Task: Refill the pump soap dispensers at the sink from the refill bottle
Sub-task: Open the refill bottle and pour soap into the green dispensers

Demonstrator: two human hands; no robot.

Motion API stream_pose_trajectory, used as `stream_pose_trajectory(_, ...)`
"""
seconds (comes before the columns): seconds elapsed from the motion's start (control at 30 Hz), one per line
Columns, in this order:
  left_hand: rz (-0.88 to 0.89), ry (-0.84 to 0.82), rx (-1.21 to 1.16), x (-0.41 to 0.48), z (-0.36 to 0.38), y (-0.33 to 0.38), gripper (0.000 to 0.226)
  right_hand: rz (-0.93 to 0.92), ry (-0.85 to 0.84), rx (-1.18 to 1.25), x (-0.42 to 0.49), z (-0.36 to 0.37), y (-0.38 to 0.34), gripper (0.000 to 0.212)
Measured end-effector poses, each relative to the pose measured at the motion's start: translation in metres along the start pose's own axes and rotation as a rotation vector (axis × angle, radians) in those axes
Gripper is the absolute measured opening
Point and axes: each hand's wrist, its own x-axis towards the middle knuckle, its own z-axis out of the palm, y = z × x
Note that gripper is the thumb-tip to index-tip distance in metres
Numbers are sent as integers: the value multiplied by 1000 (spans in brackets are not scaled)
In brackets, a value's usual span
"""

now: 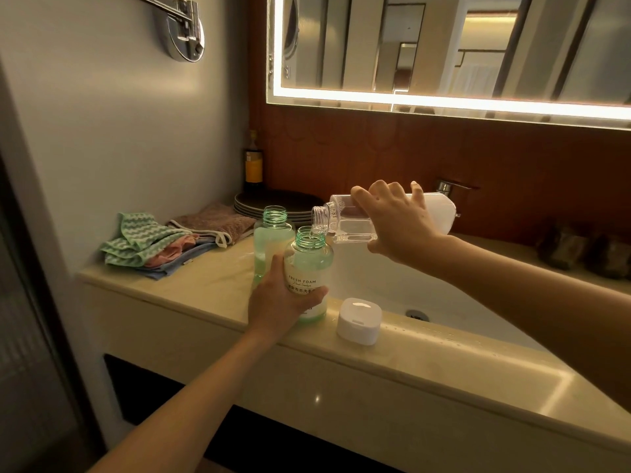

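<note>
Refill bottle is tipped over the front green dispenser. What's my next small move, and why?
Probably tilt the clear plastic refill bottle slightly steeper with the right hand. Its open neck sits just above the mouth of the green translucent dispenser bottle, which the left hand grips on the beige counter, and only a thin trickle seems to leave it.

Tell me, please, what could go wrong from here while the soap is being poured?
1. The right hand tilts the refill bottle over the front dispenser's narrow neck; a small wobble could send soap down its label and onto the left hand gripping it.
2. The second dispenser stands uncapped right behind; a nudge could tip it and spill.
3. The white cap lies near the counter's front edge, where a forearm might knock it off.
</note>
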Motion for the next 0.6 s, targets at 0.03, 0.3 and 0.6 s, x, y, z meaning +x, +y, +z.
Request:
stream_pose_trajectory(0.03, 0, -1, 0, 0, 0, 0, 76, 0, -2, -2, 0, -1, 0, 78)
stream_pose_trajectory(0.3, -12, 0, 1, 0, 0, 0, 76, 6, -10, -7, 1, 0, -1, 78)
stream_pose_trajectory(0.6, -27, -6, -4, 0, 1, 1, 77, 1, -5, -20, 1, 1, 0, 79)
